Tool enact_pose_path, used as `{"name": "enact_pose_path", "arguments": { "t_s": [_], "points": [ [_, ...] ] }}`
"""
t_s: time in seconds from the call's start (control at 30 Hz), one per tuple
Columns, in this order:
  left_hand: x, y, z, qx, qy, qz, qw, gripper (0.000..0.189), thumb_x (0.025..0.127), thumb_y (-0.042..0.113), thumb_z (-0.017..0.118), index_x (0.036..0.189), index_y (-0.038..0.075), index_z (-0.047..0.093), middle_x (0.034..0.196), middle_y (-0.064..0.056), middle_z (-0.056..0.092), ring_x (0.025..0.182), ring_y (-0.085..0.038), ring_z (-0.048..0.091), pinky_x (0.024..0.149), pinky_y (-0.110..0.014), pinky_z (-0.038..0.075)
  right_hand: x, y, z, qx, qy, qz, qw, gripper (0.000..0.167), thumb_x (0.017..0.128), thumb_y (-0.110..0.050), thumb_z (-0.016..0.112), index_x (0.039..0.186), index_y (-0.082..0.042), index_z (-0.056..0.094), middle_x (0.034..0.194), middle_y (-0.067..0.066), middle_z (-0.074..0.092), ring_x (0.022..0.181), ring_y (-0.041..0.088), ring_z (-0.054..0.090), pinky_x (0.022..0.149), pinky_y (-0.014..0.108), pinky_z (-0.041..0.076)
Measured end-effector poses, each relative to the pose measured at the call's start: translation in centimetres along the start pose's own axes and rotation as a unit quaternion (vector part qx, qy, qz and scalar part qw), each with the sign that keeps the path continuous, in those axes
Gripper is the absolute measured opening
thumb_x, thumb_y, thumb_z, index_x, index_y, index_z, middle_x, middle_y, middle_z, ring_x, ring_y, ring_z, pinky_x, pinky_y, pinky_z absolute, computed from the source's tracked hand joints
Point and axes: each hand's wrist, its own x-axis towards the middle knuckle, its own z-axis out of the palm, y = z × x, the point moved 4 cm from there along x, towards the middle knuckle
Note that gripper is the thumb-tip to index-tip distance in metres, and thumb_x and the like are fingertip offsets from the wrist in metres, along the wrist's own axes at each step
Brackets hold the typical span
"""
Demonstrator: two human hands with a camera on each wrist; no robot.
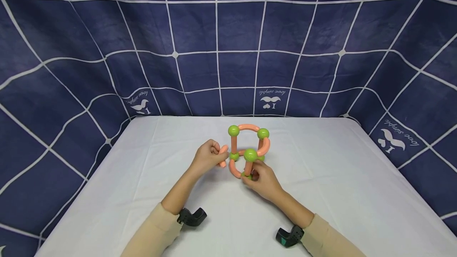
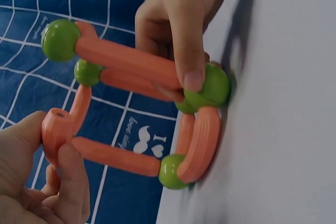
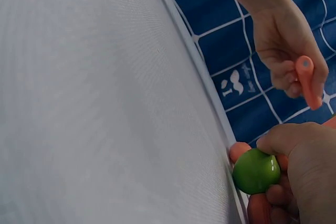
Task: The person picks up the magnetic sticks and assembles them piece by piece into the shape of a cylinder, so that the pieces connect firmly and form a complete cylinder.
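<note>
A frame of green balls and orange magnetic rods [image 1: 233,144] stands on the white table, its upright rods joining upper and lower balls and curved rods running along top and bottom. My right hand [image 1: 265,181] grips it low at the front. The thumb presses on the lower front green ball [image 3: 256,171], and the fingers curl beneath and behind it. Just left of the frame, my left hand [image 1: 207,157] pinches a loose orange curved rod [image 2: 56,129] between thumb and fingers. A hole shows in the end of that rod, and it overlaps the frame in the left wrist view.
A white cloth covers the table [image 1: 171,193]. Behind and at both sides hangs a dark blue curtain [image 1: 235,31] with white grid lines. Black wrist devices [image 1: 192,217] sit at the cuffs of both beige sleeves [image 1: 153,231].
</note>
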Motion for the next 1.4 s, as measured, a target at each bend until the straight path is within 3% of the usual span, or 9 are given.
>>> {"name": "enact_pose_path", "arguments": {
  "t_s": [0.4,0.5,0.67,0.83,1.07,1.4],
  "points": [
    [0.4,1.9,1.6,-0.074,0.075,-0.006,0.9944,0.027,0.081,0.010,0.073,0.089,0.002,0.049,0.070,-0.005,0.055,0.055,-0.010,0.060,0.058,-0.024,0.054,-0.2,0.0,-0.1,-0.026,0.006,-0.015,0.9995,0.022,0.076,-0.010,0.081,0.081,-0.014,0.060,0.081,-0.003,0.052,0.066,0.009,0.049,0.057,0.024,0.044],
    [0.5,2.2,1.8,-0.083,0.090,-0.002,0.9924,0.028,0.080,0.011,0.074,0.088,0.002,0.049,0.069,-0.005,0.057,0.055,-0.010,0.060,0.059,-0.028,0.055,-0.1,0.0,0.0,-0.025,0.005,-0.016,0.9995,0.022,0.076,-0.010,0.081,0.081,-0.014,0.060,0.081,-0.003,0.053,0.067,0.010,0.049,0.058,0.024,0.044],
    [0.5,2.3,2.5,-0.113,0.106,0.010,0.9879,0.029,0.081,0.009,0.074,0.082,0.003,0.046,0.066,-0.005,0.057,0.054,-0.010,0.061,0.061,-0.035,0.058,-0.1,0.0,0.0,-0.019,0.001,-0.013,0.9997,0.022,0.075,-0.010,0.081,0.081,-0.016,0.061,0.082,-0.005,0.052,0.068,0.010,0.050,0.060,0.024,0.044],
    [0.3,2.5,3.0,-0.142,0.116,-0.003,0.9831,0.030,0.081,0.009,0.075,0.080,0.005,0.045,0.064,-0.003,0.056,0.054,-0.008,0.061,0.059,-0.029,0.057,-0.1,0.0,-0.1,-0.022,0.003,-0.018,0.9996,0.021,0.076,-0.010,0.081,0.080,-0.015,0.061,0.081,-0.004,0.052,0.067,0.010,0.050,0.059,0.024,0.044],
    [-0.1,3.1,3.5,-0.133,0.130,-0.026,0.9822,0.033,0.081,0.017,0.077,0.080,0.007,0.046,0.062,-0.001,0.056,0.051,-0.011,0.060,0.053,-0.024,0.052,-0.1,0.0,-0.2,-0.024,0.007,-0.019,0.9995,0.020,0.076,-0.010,0.080,0.080,-0.014,0.061,0.081,-0.004,0.052,0.067,0.009,0.049,0.058,0.024,0.044],
    [-0.4,3.6,4.0,-0.127,0.137,-0.027,0.9820,0.033,0.081,0.016,0.077,0.076,0.007,0.046,0.061,-0.002,0.055,0.050,-0.011,0.059,0.047,-0.018,0.048,-0.2,0.1,-0.1,-0.028,0.001,-0.014,0.9995,0.020,0.076,-0.013,0.081,0.084,-0.014,0.063,0.084,-0.005,0.053,0.069,0.009,0.050,0.060,0.024,0.045]
  ]
}}
